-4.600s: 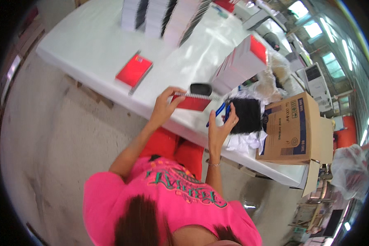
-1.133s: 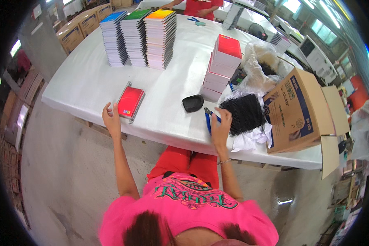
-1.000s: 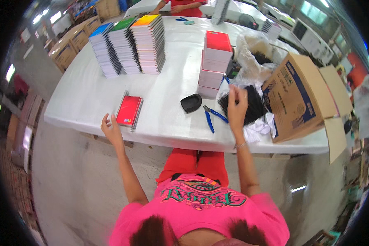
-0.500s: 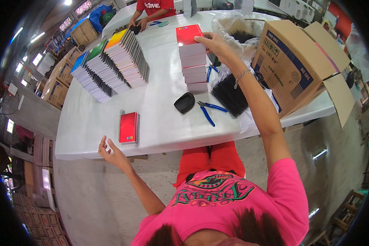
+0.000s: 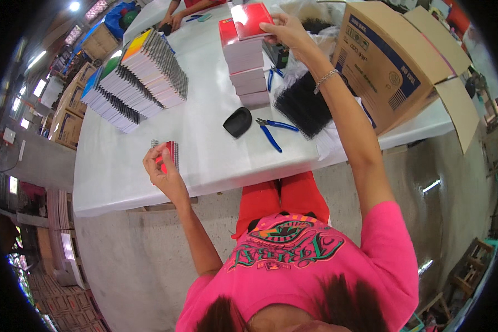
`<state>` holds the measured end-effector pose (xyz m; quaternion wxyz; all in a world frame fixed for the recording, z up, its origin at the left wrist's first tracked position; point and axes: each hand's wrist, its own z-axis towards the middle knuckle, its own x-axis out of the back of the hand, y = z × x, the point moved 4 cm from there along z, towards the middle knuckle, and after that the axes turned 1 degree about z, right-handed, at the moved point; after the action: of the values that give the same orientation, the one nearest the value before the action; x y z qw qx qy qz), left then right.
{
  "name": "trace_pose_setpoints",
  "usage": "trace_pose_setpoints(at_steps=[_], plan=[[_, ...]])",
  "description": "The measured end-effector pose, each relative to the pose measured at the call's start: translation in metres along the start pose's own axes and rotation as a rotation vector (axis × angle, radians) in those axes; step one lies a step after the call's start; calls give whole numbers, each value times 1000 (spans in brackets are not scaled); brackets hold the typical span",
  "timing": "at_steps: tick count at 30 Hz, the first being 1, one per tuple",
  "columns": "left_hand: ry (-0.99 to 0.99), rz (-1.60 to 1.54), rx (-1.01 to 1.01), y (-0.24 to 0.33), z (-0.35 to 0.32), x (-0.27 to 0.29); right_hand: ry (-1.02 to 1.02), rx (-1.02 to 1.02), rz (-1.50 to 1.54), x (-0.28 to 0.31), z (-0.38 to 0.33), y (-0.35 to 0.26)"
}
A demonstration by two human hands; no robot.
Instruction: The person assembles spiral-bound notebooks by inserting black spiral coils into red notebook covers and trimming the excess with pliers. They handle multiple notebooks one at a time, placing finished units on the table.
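At the top of a tall stack of red-covered, unbound paper blocks (image 5: 247, 62), my right hand (image 5: 291, 36) pinches the right edge of one red-covered block (image 5: 253, 20). It sits shifted to the right of the stack below. My left hand (image 5: 168, 175) is over the small red spiral notebooks (image 5: 173, 148) near the table's front left, its fingers curved and apart, partly covering them. Blue-handled cutters (image 5: 272, 134) lie between my arms, beside a small black tray (image 5: 238, 122). Black spiral coils (image 5: 304, 104) lie in a bundle under my right forearm.
Rows of finished spiral notebooks with yellow, green and blue covers (image 5: 135, 47) stand at the left. An open cardboard box (image 5: 382, 66) occupies the table's right side. Clear plastic (image 5: 299, 11) with more coils lies behind my right hand. Another person's hands (image 5: 173, 21) work across the table.
My left hand has moved up from the table edge onto the red spiral notebooks. My right hand has slid the top red block rightward off the stack's line. The whole view has shifted slightly.
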<state>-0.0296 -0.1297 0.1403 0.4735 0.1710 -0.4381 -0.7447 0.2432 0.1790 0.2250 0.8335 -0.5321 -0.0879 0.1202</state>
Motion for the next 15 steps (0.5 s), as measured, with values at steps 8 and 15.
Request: trace_pose_setpoints(at_steps=[8,15], plan=[[-70,208,-416,94,-18,-16,-50,489,-452,-64,-125,-63],[-617,407,-492,62,-59,-84,-285,330,-755,-87,-212,32]])
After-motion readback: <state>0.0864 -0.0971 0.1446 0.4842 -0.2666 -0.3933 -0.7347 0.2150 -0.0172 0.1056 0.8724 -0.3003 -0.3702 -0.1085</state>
